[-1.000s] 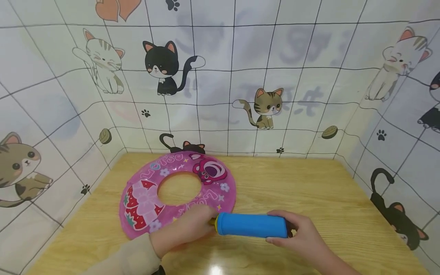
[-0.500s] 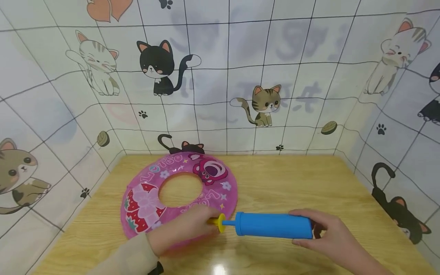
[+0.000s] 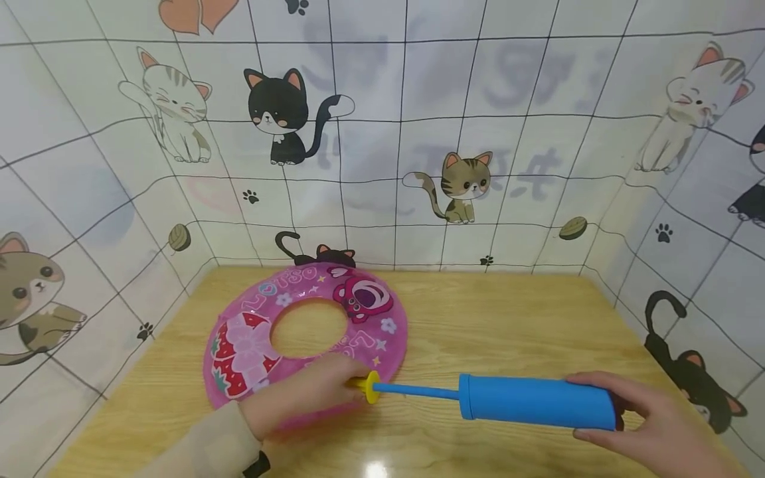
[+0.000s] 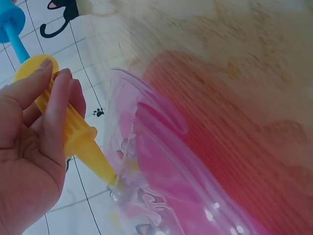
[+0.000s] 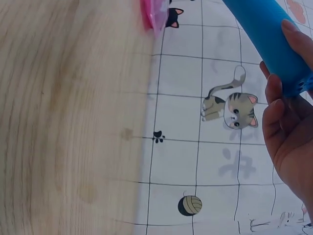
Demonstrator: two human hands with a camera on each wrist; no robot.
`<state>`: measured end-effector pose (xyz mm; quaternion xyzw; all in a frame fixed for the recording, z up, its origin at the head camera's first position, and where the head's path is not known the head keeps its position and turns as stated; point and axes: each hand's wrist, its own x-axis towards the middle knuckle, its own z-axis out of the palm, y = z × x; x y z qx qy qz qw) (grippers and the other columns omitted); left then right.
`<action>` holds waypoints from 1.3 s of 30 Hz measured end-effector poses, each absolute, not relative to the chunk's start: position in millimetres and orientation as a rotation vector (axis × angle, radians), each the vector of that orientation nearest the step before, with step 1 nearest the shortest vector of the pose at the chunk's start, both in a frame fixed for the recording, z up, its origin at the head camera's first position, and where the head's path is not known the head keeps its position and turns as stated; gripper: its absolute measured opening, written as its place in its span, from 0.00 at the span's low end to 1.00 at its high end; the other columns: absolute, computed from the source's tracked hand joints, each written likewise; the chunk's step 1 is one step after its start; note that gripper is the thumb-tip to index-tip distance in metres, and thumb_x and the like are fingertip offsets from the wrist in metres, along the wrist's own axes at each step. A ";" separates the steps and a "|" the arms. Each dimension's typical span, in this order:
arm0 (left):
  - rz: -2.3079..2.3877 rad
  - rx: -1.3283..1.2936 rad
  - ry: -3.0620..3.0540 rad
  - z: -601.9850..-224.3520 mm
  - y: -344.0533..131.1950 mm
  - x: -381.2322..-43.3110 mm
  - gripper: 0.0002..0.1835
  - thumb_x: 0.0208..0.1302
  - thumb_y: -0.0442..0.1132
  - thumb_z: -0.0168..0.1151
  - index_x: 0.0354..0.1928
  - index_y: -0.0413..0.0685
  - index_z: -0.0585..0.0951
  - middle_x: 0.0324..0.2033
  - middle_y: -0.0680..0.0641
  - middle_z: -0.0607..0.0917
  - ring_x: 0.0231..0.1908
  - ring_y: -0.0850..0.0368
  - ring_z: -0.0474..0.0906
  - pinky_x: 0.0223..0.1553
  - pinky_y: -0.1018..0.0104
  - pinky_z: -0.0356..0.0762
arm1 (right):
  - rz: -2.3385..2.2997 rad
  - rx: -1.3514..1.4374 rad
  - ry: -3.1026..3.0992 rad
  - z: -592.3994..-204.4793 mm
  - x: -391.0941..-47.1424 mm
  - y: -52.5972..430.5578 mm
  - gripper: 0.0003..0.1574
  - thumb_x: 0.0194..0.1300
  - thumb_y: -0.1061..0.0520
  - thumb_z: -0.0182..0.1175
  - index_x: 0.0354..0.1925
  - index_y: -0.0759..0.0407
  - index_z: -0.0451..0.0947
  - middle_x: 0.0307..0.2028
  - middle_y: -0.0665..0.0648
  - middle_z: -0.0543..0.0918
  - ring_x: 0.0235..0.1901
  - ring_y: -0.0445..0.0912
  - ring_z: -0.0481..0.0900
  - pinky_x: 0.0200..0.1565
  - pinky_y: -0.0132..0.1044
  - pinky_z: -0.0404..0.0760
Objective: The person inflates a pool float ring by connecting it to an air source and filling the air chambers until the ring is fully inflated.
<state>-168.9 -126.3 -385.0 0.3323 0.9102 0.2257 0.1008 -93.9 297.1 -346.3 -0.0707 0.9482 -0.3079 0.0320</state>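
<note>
My left hand (image 3: 311,385) grips the yellow nozzle end (image 4: 76,125) of a hand air pump. The nozzle's tip meets the clear edge of a pink inflatable swim ring (image 4: 164,161), where the valve itself is hard to make out. That ring carries strawberry and bear prints and lies at the left of the table. At the pump's other end, my right hand (image 3: 648,415) holds the base of the blue barrel (image 3: 532,401), thumb and fingers around it. Between barrel and yellow end a long stretch of blue rod (image 3: 418,392) shows, with the pump nearly level.
The wooden table (image 3: 496,318) is bounded at the back and sides by white gridded wall covering (image 3: 370,153) printed with cartoon cats. The swim ring reaches close to the back wall.
My right hand has moved right with the blue barrel, drawing the rod out of it. The left hand has stayed on the yellow end beside the ring, shifting slightly left.
</note>
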 end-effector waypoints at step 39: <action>0.639 0.999 2.955 -383.3 -106.5 -156.9 0.07 0.51 0.37 0.65 0.22 0.54 0.76 0.16 0.61 0.72 0.19 0.66 0.66 0.25 0.75 0.67 | -1.492 -0.281 2.665 -368.9 -121.2 182.6 0.37 0.35 0.46 0.74 0.47 0.51 0.77 0.45 0.60 0.77 0.31 0.47 0.76 0.30 0.37 0.77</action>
